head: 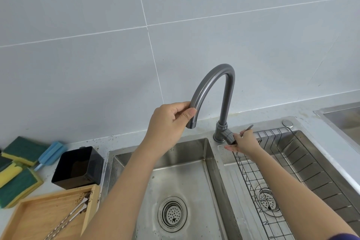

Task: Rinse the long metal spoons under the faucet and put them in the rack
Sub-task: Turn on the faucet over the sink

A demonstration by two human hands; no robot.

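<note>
My left hand [169, 122] is closed around the grey curved faucet [214, 80] near the spout's end, above the left basin [185, 171]. At the faucet's base, my right hand [243, 141] rests against the lever and pinches a thin long metal spoon [249, 127]; only its tip shows above the fingers. No water is visible at the spout. Two more long metal spoons [75, 213] lie in a wooden tray [39, 218] at the lower left, with dark crumbs around their bowls. A black wire rack [276, 161] sits in the right basin below my right forearm.
A black square container [78, 167] stands on the counter left of the sink. Green-and-yellow sponges [17, 173] and a blue brush [51, 153] lie at the far left. Both basins have drain strainers [172, 214]. Another steel sink edge [339, 117] shows at the far right.
</note>
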